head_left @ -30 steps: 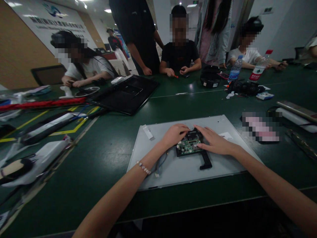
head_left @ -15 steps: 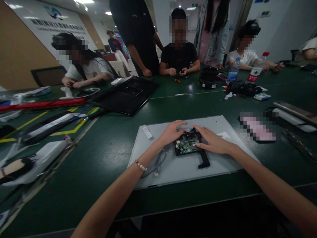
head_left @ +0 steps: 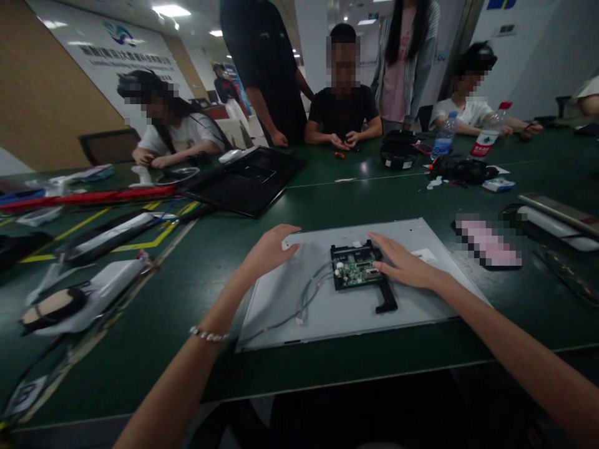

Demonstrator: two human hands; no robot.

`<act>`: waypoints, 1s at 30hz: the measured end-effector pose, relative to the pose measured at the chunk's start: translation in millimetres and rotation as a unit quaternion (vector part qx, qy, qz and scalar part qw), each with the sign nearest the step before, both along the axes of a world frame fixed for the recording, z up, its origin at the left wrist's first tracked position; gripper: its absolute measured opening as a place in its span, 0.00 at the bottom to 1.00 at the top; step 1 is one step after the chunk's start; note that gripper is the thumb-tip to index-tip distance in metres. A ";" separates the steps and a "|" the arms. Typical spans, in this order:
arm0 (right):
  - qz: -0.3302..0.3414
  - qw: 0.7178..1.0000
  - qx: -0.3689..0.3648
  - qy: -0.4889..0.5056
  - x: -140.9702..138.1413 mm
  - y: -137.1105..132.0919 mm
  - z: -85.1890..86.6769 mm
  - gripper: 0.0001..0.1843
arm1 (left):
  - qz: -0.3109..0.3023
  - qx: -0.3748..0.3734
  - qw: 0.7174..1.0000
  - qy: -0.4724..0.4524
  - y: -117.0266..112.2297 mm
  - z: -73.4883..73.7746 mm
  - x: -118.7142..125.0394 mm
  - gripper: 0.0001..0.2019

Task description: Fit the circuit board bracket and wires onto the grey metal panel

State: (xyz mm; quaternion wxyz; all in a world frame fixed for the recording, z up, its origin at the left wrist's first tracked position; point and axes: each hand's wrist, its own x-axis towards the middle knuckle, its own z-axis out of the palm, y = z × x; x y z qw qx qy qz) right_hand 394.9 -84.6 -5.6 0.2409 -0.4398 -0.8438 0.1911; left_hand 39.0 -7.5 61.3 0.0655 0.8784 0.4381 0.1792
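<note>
A green circuit board [head_left: 358,272] sits in a black plastic bracket [head_left: 387,296], lying on a flat grey-white panel [head_left: 322,324]. Blue-grey cables [head_left: 306,299] run from the board's left side across the panel. My right hand [head_left: 405,265] is at the bracket's right side, fingers apart, with the thumb at the board's right edge; I cannot tell whether it presses on it. At the panel's far left corner is my left hand [head_left: 271,252], its thumb and fingers apart and nothing between them.
Beyond the panel lies a large black monitor back cover [head_left: 248,178]. A pink phone-like item [head_left: 489,242] rests at the right. Two bottles [head_left: 486,134] and a black case [head_left: 397,149] stand farther back. Several people are around the green table [head_left: 196,299].
My left hand has left the bracket and moved left to the panel's corner. The right hand stays by the board. The view has shifted slightly.
</note>
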 end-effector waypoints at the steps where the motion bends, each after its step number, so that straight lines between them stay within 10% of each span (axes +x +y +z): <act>1: -0.001 1.000 -0.001 0.003 -0.1 -0.1 -0.2 0.39 | 0.000 -0.007 1.000 0.009 -5.2 -2.0 -6.5 0.21; 21: -0.017 1.000 0.004 0.017 -1.4 -4.7 7.8 0.37 | 0.163 0.045 0.979 0.112 -32.7 -5.9 -12.3 0.17; 30: -0.016 0.998 0.053 0.038 -1.5 -2.1 9.1 0.33 | 0.061 0.098 0.972 0.206 -104.9 18.2 32.6 0.12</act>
